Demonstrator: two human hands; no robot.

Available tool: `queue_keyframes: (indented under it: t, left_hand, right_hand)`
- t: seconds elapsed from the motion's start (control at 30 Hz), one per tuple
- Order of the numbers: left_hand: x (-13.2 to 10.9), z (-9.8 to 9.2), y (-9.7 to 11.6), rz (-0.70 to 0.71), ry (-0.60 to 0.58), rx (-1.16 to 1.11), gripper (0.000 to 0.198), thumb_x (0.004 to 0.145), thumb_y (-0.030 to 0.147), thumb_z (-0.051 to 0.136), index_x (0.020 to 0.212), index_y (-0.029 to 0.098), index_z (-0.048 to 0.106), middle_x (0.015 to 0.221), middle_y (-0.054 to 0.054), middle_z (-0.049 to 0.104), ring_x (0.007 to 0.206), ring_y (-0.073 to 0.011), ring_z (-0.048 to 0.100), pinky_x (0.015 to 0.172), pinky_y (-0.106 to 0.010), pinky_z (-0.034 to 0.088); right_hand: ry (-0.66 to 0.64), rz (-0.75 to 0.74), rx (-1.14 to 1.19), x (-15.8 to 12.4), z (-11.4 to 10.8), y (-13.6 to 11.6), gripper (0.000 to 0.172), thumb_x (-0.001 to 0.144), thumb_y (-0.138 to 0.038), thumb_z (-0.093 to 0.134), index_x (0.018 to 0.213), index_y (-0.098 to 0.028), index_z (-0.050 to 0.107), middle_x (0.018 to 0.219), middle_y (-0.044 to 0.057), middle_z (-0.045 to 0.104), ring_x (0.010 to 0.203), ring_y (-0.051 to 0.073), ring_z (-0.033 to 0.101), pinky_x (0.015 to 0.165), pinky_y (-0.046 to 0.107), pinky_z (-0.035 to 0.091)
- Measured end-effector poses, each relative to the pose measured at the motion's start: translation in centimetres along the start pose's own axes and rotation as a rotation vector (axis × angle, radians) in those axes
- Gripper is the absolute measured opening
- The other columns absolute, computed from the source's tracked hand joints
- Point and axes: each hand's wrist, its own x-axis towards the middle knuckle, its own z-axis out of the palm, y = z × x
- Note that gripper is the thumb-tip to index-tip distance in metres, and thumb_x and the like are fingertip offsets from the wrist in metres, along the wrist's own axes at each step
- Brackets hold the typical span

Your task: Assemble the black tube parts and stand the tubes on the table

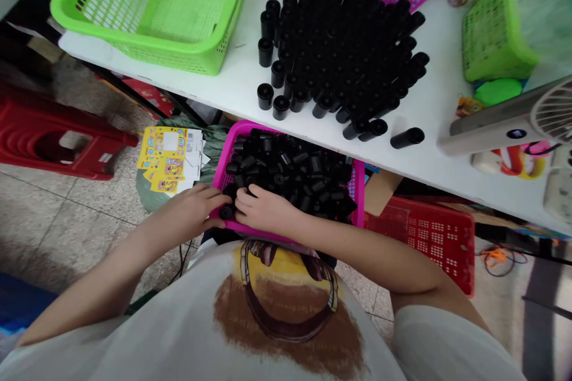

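Well, nearest us, our left hand [190,211] curls at the near rim of a magenta plastic mesh basket [250,227], its fingertips against a small matte-black cylinder [226,212], while our right hand [263,208] bends its fingers into the loose heap of black cylinders [290,172] filling that basket; we cannot tell whether either hand truly grips. Beyond, on the white tabletop [232,86], a dense block of upright black cylinders [339,53] stands in close ranks, with one black tube [407,137] lying apart on its side. So far, many stand placed, and the basket's heap remains. Farther off sits a lime-green mesh basket [147,53].
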Motion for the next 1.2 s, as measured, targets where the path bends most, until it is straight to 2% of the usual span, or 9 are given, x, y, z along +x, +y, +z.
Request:
queue_keyframes:
  t: [0.13, 0.27, 0.37, 0.5, 0.6, 0.73, 0.93, 1.07, 1.2]
  left_hand:
    - [0.5, 0.5, 1.9, -0.145, -0.049, 0.050, 0.027, 0.093, 0.040, 0.074, 0.112, 0.021, 0.074, 0.096, -0.011, 0.080, 0.090, -0.0329, 0.076, 0.078, -0.040, 0.059]
    - [0.6, -0.1, 2.8, -0.256, -0.095, 0.048, 0.024, 0.093, 0.041, 0.074, 0.102, 0.019, 0.068, 0.084, -0.011, 0.076, 0.076, -0.0326, 0.076, 0.065, -0.036, 0.055]
    - [0.7, -0.8, 2.6, -0.191, -0.058, -0.189, 0.020, 0.092, 0.037, 0.072, 0.101, 0.022, 0.064, 0.082, -0.004, 0.075, 0.071, -0.0253, 0.075, 0.066, -0.032, 0.056]
    - [2.0, -0.7, 4.1, -0.035, 0.162, -0.694, 0.028, 0.091, 0.043, 0.072, 0.106, 0.023, 0.060, 0.107, -0.005, 0.078, 0.089, -0.0211, 0.078, 0.082, -0.033, 0.063]
    - [3.8, 0.2, 6.6, 0.040, 0.228, -1.028, 0.041, 0.088, 0.038, 0.077, 0.121, 0.025, 0.056, 0.119, -0.006, 0.078, 0.107, -0.0203, 0.078, 0.097, -0.034, 0.063]
    - [5.7, 0.7, 8.8, 0.082, 0.224, -1.171, 0.057, 0.086, 0.031, 0.081, 0.134, 0.028, 0.050, 0.122, -0.005, 0.079, 0.114, -0.0207, 0.077, 0.099, -0.034, 0.063]
    - [6.5, 0.3, 9.5, 0.096, 0.249, -1.195, 0.057, 0.085, 0.029, 0.081, 0.132, 0.027, 0.048, 0.114, -0.004, 0.082, 0.107, -0.0207, 0.079, 0.096, -0.035, 0.064]
    - [6.5, 0.3, 9.7, 0.114, 0.212, -1.209, 0.058, 0.085, 0.029, 0.081, 0.132, 0.026, 0.047, 0.111, -0.004, 0.082, 0.107, -0.0208, 0.079, 0.094, -0.033, 0.064]
    - [6.5, 0.5, 9.7, 0.132, 0.245, -1.189, 0.057, 0.089, 0.028, 0.077, 0.137, 0.026, 0.046, 0.108, -0.004, 0.081, 0.102, -0.0189, 0.080, 0.092, -0.031, 0.064]
  right_hand:
    - [0.043, 0.123, 0.208, -1.9, -1.6, 0.7, 0.025, 0.108, -0.018, 0.048, 0.123, -0.020, 0.068, 0.112, 0.012, 0.073, 0.118, 0.027, 0.062, 0.095, 0.043, 0.054]
    - [0.221, 0.410, 0.710, -4.6, -3.5, 0.3, 0.029, 0.111, -0.038, 0.044, 0.130, -0.021, 0.059, 0.118, 0.014, 0.067, 0.115, 0.028, 0.060, 0.098, 0.048, 0.053]
    - [0.564, 0.659, 1.182, -5.9, -4.1, -0.7, 0.041, 0.108, -0.062, 0.042, 0.129, -0.029, 0.052, 0.105, 0.006, 0.065, 0.096, 0.023, 0.061, 0.091, 0.044, 0.053]
    - [1.119, 0.841, 1.714, -5.5, -5.1, -1.9, 0.043, 0.098, -0.075, 0.052, 0.118, -0.037, 0.053, 0.083, -0.003, 0.057, 0.077, 0.020, 0.057, 0.083, 0.040, 0.052]
    - [1.282, 0.917, 1.833, -4.6, -6.4, -2.3, 0.040, 0.095, -0.072, 0.062, 0.113, -0.037, 0.059, 0.085, -0.002, 0.056, 0.080, 0.020, 0.059, 0.086, 0.040, 0.054]
    - [1.275, 0.951, 1.700, -4.0, -7.0, -2.5, 0.043, 0.098, -0.075, 0.052, 0.121, -0.039, 0.057, 0.090, -0.002, 0.054, 0.080, 0.020, 0.064, 0.086, 0.044, 0.058]
    - [1.211, 1.023, 1.254, -4.3, -5.8, -2.4, 0.056, 0.098, -0.084, 0.026, 0.126, -0.037, 0.041, 0.088, 0.000, 0.052, 0.087, 0.026, 0.072, 0.089, 0.052, 0.059]
    - [1.206, 0.937, 1.244, -4.1, -5.4, -2.9, 0.050, 0.102, -0.078, 0.024, 0.128, -0.037, 0.037, 0.087, -0.001, 0.053, 0.091, 0.026, 0.074, 0.093, 0.056, 0.059]
    - [1.117, 0.920, 1.133, -4.4, -5.0, -3.8, 0.053, 0.103, -0.076, 0.026, 0.130, -0.034, 0.042, 0.104, 0.006, 0.062, 0.118, 0.029, 0.070, 0.106, 0.060, 0.055]
